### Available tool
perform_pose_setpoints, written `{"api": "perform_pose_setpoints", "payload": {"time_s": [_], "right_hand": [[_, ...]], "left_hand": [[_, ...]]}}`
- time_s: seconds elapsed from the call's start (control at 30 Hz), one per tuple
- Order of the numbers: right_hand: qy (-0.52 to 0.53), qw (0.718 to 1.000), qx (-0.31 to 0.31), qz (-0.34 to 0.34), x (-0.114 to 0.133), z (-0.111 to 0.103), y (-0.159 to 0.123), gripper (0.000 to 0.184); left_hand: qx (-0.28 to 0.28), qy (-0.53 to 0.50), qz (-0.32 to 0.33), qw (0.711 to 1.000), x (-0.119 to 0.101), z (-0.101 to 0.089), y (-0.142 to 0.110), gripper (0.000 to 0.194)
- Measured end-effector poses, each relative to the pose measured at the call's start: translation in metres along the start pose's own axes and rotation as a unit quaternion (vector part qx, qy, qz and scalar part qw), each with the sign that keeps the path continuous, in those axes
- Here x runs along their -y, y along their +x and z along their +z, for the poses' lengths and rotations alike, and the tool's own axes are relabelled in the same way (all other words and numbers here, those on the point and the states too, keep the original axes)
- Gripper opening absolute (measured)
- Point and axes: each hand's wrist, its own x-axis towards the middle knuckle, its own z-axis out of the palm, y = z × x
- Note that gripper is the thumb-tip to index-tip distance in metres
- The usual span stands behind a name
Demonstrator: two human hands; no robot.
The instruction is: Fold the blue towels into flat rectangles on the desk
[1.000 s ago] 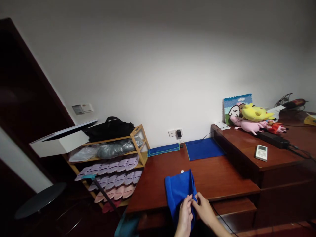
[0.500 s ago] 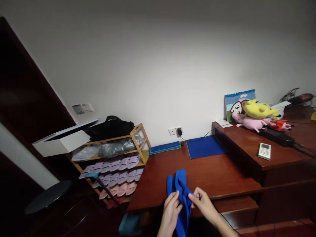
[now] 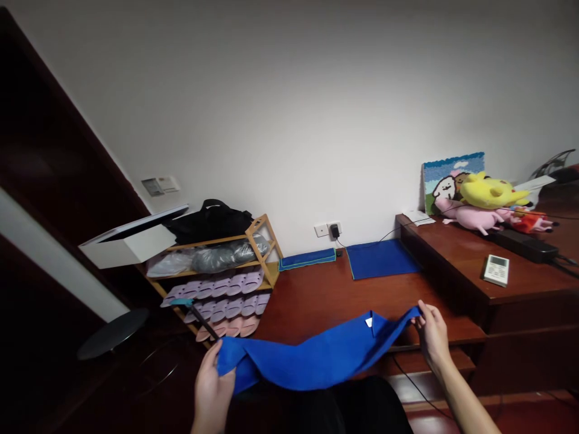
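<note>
A blue cloth (image 3: 316,358) hangs stretched out sideways in front of me, with a small white tag near its upper edge. My left hand (image 3: 212,389) grips its left corner, fingers closed around the fabric. My right hand (image 3: 432,331) pinches the right corner, held higher and over the front edge of the low wooden platform (image 3: 325,298). The cloth sags in the middle between the two hands.
A folded blue cloth (image 3: 382,259) and a rolled one (image 3: 307,260) lie by the wall. The raised wooden desk (image 3: 456,256) carries plush toys (image 3: 486,202), a remote (image 3: 496,269) and a black power strip (image 3: 525,246). A shoe rack (image 3: 226,283) with slippers stands left.
My hands, which were close together on the bunched cloth, have pulled far apart, spreading the cloth wide. The view has shifted a little to the left and down.
</note>
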Motion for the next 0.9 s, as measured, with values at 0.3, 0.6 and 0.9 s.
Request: {"api": "perform_pose_setpoints", "payload": {"time_s": [0.3,0.6,0.9], "right_hand": [[-0.149,0.972,0.174,-0.056,0.022,0.029,-0.035,0.046],[-0.266,0.862,0.4,-0.159,0.055,0.07,-0.128,0.032],[-0.304,0.84,0.432,-0.127,0.089,0.068,-0.126,0.034]], "left_hand": [[0.106,-0.014,-0.075,0.991,-0.016,0.039,-0.043,0.042],[0.548,-0.099,-0.045,0.829,-0.097,0.128,-0.161,0.044],[0.518,0.008,0.078,0.852,-0.112,0.133,-0.182,0.03]]}}
